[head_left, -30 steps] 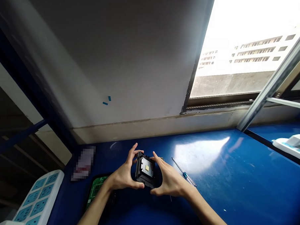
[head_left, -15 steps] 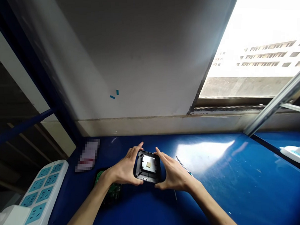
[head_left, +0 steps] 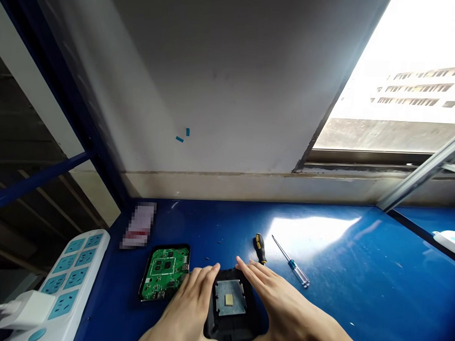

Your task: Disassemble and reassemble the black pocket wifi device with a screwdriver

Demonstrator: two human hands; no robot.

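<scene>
Between my two hands is a black plastic case half, its inside facing up, with a metal plate and a small yellowish square pad in its middle. My left hand grips the case by its left edge, fingers along the side. On the opposite edge my right hand grips it too, thumb at the near corner. Left of my left hand lies a green circuit board in a black shell. Beyond my right hand are a black-and-yellow screwdriver and a clear-blue-handled screwdriver.
A white power strip with a plugged-in charger stands at the left edge. Behind the board lies a blurred-out flat item. Tiny dark bits, perhaps screws, dot the blue table. A metal post rises at right.
Both hands have brought the case half down and nearer to me, from raised and tilted to about level. The circuit board and the black-and-yellow screwdriver now show. The view has shifted.
</scene>
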